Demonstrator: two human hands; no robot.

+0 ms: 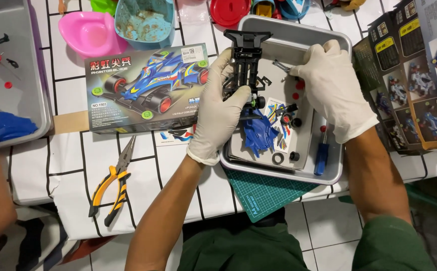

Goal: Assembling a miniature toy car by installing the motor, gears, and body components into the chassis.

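Two gloved hands work over the grey metal tray point(328, 173) on the counter. Left hand point(218, 108) sits at the tray's left rim, grip pinching the black plastic toy-car chassis point(246, 60) from its left side. Chassis stands long axis running away from the person, over the tray's far-left corner. Right of it, the right hand point(331, 88) pinches a small grey metal part point(280, 66), nearly touching the chassis.
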